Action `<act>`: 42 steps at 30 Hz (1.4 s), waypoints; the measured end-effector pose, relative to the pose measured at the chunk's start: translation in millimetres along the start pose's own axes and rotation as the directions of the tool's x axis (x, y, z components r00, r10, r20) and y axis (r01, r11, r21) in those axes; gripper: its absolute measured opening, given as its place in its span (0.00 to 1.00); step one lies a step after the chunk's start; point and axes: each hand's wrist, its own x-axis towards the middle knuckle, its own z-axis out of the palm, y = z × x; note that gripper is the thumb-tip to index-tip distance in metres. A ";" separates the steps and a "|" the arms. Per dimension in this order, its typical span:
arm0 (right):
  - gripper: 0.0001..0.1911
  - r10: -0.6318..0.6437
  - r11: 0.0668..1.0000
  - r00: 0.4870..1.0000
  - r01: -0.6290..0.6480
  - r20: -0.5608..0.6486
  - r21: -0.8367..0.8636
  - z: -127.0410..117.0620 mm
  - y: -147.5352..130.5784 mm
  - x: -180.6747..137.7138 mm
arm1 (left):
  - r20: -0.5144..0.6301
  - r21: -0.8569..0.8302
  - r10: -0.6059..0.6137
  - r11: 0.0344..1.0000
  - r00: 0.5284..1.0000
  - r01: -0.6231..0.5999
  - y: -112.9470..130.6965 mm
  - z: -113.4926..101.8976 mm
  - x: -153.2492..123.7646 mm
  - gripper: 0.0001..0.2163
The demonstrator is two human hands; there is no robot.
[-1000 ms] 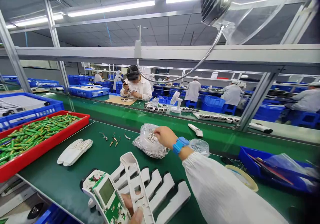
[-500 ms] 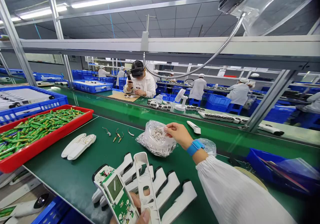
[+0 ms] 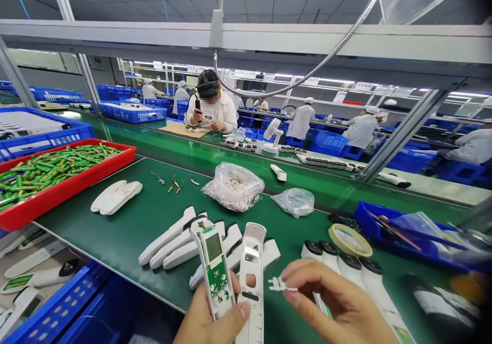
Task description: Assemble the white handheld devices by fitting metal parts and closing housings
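Note:
My left hand (image 3: 209,321) grips two parts side by side: a green circuit board with a small screen (image 3: 213,267) and a white front shell (image 3: 250,277). My right hand (image 3: 338,303) pinches a small white plastic piece (image 3: 277,284) just right of the shell. A row of white device housings (image 3: 180,239) lies on the green mat behind my left hand. More housings with black caps (image 3: 338,262) lie near my right hand. A clear bag of small metal parts (image 3: 233,186) rests farther back.
A red tray of green batteries (image 3: 57,172) stands at the left, blue crates (image 3: 34,134) behind it. A tape roll (image 3: 348,240), a second small bag (image 3: 295,201) and a blue bin (image 3: 400,234) lie to the right. Two white covers (image 3: 115,196) lie mid-left. Other workers sit across the conveyor (image 3: 230,159).
My right hand has drawn back from the bag of parts to the near edge, now holding a small white piece. The view has tilted downward.

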 end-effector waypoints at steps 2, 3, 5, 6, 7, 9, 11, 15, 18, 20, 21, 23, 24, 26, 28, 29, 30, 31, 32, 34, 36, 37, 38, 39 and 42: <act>0.04 -0.073 0.997 0.997 0.073 0.003 -0.019 0.1 0.8 -11.3 | 0.101 0.062 -0.026 0.998 0.995 0.020 -8.2 -2.0 1.0 0.18; 0.06 -0.119 0.992 0.993 0.119 0.012 -0.045 -0.8 0.7 -15.2 | 0.143 0.099 -0.039 0.995 0.989 0.025 -11.4 -2.7 1.8 0.18; 0.10 -0.210 0.970 0.976 0.216 0.064 -0.114 -3.8 0.3 -20.5 | 0.210 0.186 -0.063 0.982 0.976 0.023 -13.9 -2.1 2.8 0.17; 0.12 -0.252 0.953 0.962 0.266 0.108 -0.147 -5.8 0.4 -22.3 | 0.235 0.230 -0.079 0.973 0.969 0.023 -13.1 -0.6 2.9 0.17; 0.14 -0.296 0.931 0.944 0.320 0.149 -0.176 -7.9 0.7 -23.5 | 0.261 0.261 -0.094 0.965 0.961 0.024 -11.2 1.6 2.7 0.17; 0.14 -0.375 0.883 0.900 0.420 0.222 -0.211 -12.1 2.5 -24.8 | 0.321 0.286 -0.117 0.958 0.940 0.022 -5.9 7.4 1.8 0.16; 0.13 -0.428 0.839 0.860 0.492 0.278 -0.232 -15.7 5.7 -25.1 | 0.360 0.295 -0.135 0.955 0.923 0.025 -2.4 12.3 1.4 0.16; 0.10 -0.456 0.792 0.813 0.557 0.362 -0.252 -20.5 13.6 -26.5 | 0.374 0.317 -0.143 0.948 0.916 0.019 -5.1 14.1 3.4 0.16; 0.09 -0.431 0.780 0.819 0.549 0.379 -0.300 -22.9 16.0 -28.8 | 0.376 0.310 -0.173 0.949 0.910 0.053 -7.3 12.9 4.5 0.17; 0.09 -0.422 0.773 0.820 0.548 0.387 -0.319 -24.1 15.1 -29.7 | 0.376 0.305 -0.194 0.949 0.906 0.077 -6.2 13.0 4.2 0.17; 0.09 -0.421 0.772 0.819 0.549 0.390 -0.321 -24.5 14.3 -29.7 | 0.383 0.305 -0.201 0.949 0.902 0.082 -5.3 13.1 3.9 0.17; 0.09 -0.415 0.774 0.821 0.545 0.392 -0.323 -25.2 12.9 -29.0 | 0.407 0.323 -0.205 0.944 0.890 0.070 -3.6 13.0 3.6 0.16; 0.10 -0.416 0.770 0.818 0.549 0.396 -0.324 -25.4 12.6 -28.6 | 0.415 0.341 -0.208 0.938 0.886 0.061 -3.0 12.5 3.6 0.16; 0.11 -0.419 0.757 0.809 0.562 0.412 -0.333 -26.1 12.9 -28.1 | 0.419 0.374 -0.221 0.926 0.881 0.054 -2.2 11.3 4.0 0.16; 0.12 -0.417 0.740 0.801 0.574 0.429 -0.351 -27.2 14.0 -28.3 | 0.419 0.372 -0.238 0.925 0.876 0.074 -1.7 10.3 4.5 0.19; 0.13 -0.416 0.734 0.798 0.577 0.436 -0.357 -27.9 14.5 -28.6 | 0.420 0.360 -0.243 0.929 0.875 0.085 -1.5 10.2 4.7 0.20; 0.13 -0.416 0.731 0.796 0.581 0.441 -0.359 -28.5 14.9 -29.0 | 0.422 0.348 -0.238 0.934 0.875 0.087 -1.4 10.2 4.8 0.20; 0.12 -0.415 0.729 0.795 0.582 0.443 -0.361 -29.1 15.2 -29.3 | 0.421 0.341 -0.225 0.937 0.879 0.077 -1.6 10.5 4.9 0.19; 0.11 -0.418 0.726 0.793 0.585 0.442 -0.362 -29.5 15.4 -29.8 | 0.416 0.342 -0.210 0.938 0.885 0.061 -2.1 10.8 4.9 0.18; 0.11 -0.429 0.719 0.796 0.587 0.427 -0.371 -29.6 16.1 -31.5 | 0.398 0.348 -0.178 0.937 0.900 0.032 -4.4 11.2 4.9 0.15; 0.13 -0.444 0.716 0.819 0.568 0.364 -0.406 -27.7 18.5 -35.7 | 0.383 0.333 -0.161 0.943 0.910 0.026 -7.7 11.2 4.7 0.15; 0.14 -0.458 0.720 0.834 0.551 0.308 -0.421 -25.5 20.5 -39.1 | 0.376 0.313 -0.153 0.949 0.914 0.030 -9.3 11.2 4.5 0.14; 0.16 -0.469 0.735 0.854 0.519 0.225 -0.436 -22.0 23.1 -43.3 | 0.366 0.294 -0.143 0.955 0.919 0.032 -10.4 11.3 4.1 0.14; 0.17 -0.471 0.761 0.875 0.469 0.117 -0.449 -17.2 26.1 -48.3 | 0.354 0.279 -0.134 0.960 0.926 0.033 -11.1 11.7 3.5 0.14; 0.18 -0.389 0.857 0.890 0.256 -0.236 -0.447 5.7 33.6 -63.6 | 0.280 0.251 -0.124 0.967 0.952 0.052 -10.8 15.2 0.9 0.14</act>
